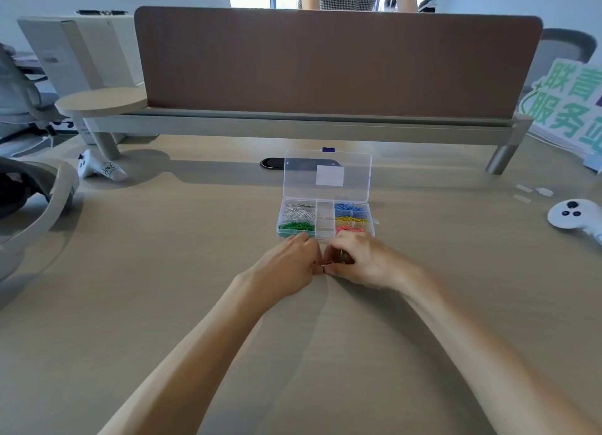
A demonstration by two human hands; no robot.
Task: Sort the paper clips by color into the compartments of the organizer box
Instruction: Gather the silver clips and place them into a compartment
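A clear organizer box [325,220] stands on the desk with its lid [327,174] raised. Silver clips [298,210] fill the back left compartment and green clips [296,226] the front left. On the right lie blue clips [351,207], yellow clips [353,220] and pink clips [349,228], back to front. Just in front of the box, my left hand [288,265] and my right hand [361,260] meet with curled fingers. Between their fingertips they pinch a small gold-coloured clip [326,265]. Whatever else lies under the hands is hidden.
A brown divider panel [335,60] on a raised shelf closes off the back of the desk. White controllers lie at the left [101,169] and right [573,216]. A headset [35,200] sits at the left edge, a green-lettered sign [566,105] at the right. A person stands behind the divider.
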